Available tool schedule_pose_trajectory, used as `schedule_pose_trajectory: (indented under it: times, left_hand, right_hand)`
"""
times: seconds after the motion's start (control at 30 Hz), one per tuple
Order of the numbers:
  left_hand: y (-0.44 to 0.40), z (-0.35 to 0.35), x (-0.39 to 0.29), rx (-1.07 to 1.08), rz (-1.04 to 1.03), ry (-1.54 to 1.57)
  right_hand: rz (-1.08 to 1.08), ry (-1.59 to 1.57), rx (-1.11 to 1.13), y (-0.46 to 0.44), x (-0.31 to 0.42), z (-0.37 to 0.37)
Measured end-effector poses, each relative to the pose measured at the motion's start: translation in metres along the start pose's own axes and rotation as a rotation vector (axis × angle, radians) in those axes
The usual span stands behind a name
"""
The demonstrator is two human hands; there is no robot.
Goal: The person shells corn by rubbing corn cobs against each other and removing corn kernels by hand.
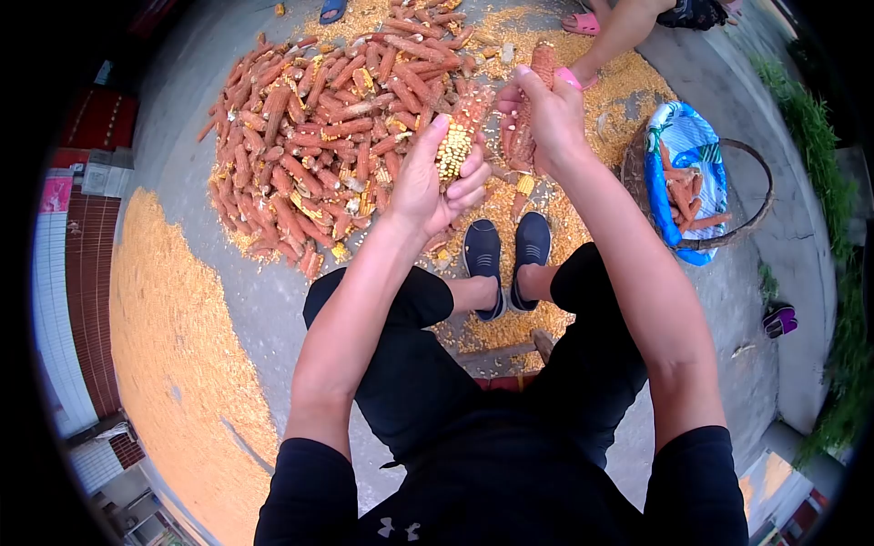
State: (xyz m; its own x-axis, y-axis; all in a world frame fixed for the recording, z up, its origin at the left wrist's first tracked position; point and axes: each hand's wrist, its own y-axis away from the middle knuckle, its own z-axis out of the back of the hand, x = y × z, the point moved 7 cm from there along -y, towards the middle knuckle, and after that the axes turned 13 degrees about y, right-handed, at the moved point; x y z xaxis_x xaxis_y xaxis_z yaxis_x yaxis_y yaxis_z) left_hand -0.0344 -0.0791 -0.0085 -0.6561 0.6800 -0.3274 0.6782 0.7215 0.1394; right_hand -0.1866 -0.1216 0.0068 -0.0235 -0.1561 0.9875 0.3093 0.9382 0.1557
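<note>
My left hand [435, 182] is wrapped round a corn cob [455, 150] that has yellow kernels on its lower part and a bare reddish upper end. To its right, my right hand [549, 114] grips a bare reddish cob [543, 62], whose top sticks up above the fingers. Another bare cob [521, 146] shows just below and left of that hand; whether it is held too is unclear. The two hands are apart, above the ground between the cob pile [319, 136] and a basket.
A basket [695, 182] with a blue lining holds several bare cobs at the right. Loose kernels [182, 337] cover the ground at the left and around my shoes [482, 250]. Another person's arm or leg [626, 32] and a pink sandal [583, 24] show at the top.
</note>
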Motion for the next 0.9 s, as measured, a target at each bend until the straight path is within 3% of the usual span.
schedule_pose_trajectory:
  times: [0.13, 0.33, 0.47, 0.57, 0.67, 0.8, 0.9]
  left_hand:
    - [-0.002, 0.009, -0.005, 0.011, 0.017, 0.047]
    - [-0.001, 0.015, -0.002, -0.006, 0.063, 0.0]
    - [0.0, 0.019, 0.001, -0.062, 0.126, -0.104]
    - [-0.002, 0.032, 0.001, 0.093, 0.248, -0.089]
    - [0.005, 0.017, -0.017, -0.082, 0.081, -0.018]
    - [0.004, 0.007, -0.039, 0.048, -0.136, 0.051]
    - [-0.002, 0.026, -0.04, 0.042, -0.235, -0.043]
  right_hand:
    - [-0.023, -0.12, 0.07, -0.006, 0.0, 0.004]
    - [0.26, 0.123, 0.131, -0.005, 0.02, -0.012]
    - [0.325, 0.358, 0.228, 0.009, 0.029, -0.019]
    - [0.417, 0.652, 0.286, 0.017, 0.03, -0.018]
    - [0.465, 0.677, 0.25, 0.017, 0.027, -0.017]
    - [0.28, 0.471, 0.243, 0.012, 0.025, -0.012]
    - [0.437, 0.439, 0.214, 0.023, 0.026, -0.019]
